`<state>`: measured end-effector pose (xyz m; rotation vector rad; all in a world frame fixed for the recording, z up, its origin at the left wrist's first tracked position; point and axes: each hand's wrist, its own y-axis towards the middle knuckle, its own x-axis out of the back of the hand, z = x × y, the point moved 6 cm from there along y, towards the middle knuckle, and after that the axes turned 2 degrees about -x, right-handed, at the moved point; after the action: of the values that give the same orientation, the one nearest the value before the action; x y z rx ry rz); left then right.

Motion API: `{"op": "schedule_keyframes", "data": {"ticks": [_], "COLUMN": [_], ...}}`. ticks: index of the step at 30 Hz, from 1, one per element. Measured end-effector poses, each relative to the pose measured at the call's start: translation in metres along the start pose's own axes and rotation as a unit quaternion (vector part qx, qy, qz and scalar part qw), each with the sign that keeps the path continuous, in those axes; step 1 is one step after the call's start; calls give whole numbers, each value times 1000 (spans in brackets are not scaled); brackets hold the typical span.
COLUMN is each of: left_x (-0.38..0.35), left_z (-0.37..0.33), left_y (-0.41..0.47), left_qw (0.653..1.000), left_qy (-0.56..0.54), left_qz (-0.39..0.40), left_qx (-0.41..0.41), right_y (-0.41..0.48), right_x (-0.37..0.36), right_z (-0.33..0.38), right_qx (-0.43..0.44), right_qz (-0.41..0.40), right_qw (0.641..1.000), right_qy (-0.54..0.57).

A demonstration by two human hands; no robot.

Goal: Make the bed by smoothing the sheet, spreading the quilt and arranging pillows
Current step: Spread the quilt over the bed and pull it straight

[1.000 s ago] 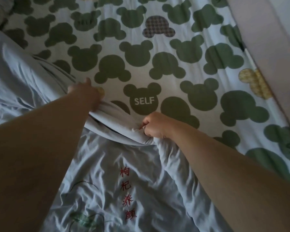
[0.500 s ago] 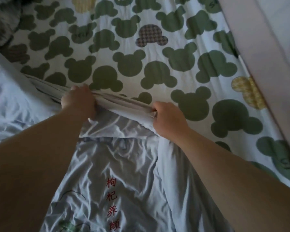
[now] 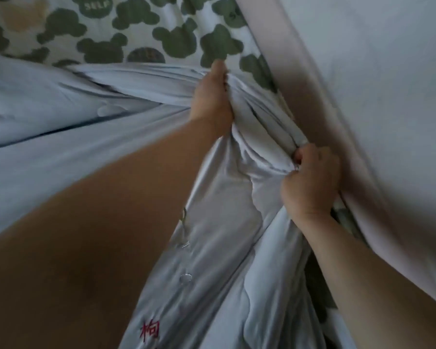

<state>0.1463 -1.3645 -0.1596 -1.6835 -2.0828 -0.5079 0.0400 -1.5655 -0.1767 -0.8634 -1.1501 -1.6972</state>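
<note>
— Two fists, both buried in the quilt (image 3: 212, 273). The left grip (image 3: 212, 96), up at twelve o'clock, has its fingers curled into a thick bunch of the pale blue cloth. The right grip (image 3: 312, 182), at three o'clock, is clenched round the folded edge.

— And a moment ago?

— Half a second back they held that edge side by side over the middle of the bear-print sheet (image 3: 136, 28), and a broad stretch of sheet lay open towards the pinkish band (image 3: 312, 84). Now the edge has been hauled across. The right grip sits just beside that band, which runs from one o'clock down to four. The sheet shows only from ten to twelve o'clock, plus a dark sliver near five.

— So the quilt is going on?

— I judge so. This is the spreading step, and that side of the bed looks nearly reached. But the cloth between the two grips is gathered in deep folds, not flat, so it wants pulling taut and smoothing out.

— The red character (image 3: 150, 328)?

— At seven o'clock, lower in the view than before.

— Pillows?

— None in view, so I take that part as yet to come.
</note>
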Motion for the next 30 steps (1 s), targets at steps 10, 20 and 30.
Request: {"op": "schedule_keyframes", "data": {"ticks": [10, 20, 30], "left_x": [-27, 6, -29], "left_z": [67, 75, 60], "left_y": [-49, -241, -342], "left_qw": [961, 921, 904], "left_qy": [205, 230, 282], "left_qz": [175, 302, 311], "left_qx": [-61, 92, 83], "right_y": [-41, -136, -207], "right_x": [-31, 21, 57], "right_z": [-15, -54, -74], "right_qx": [-19, -240, -171], "right_qz": [148, 417, 501], "right_qw": [983, 874, 842], "right_qy": [109, 64, 109]}}
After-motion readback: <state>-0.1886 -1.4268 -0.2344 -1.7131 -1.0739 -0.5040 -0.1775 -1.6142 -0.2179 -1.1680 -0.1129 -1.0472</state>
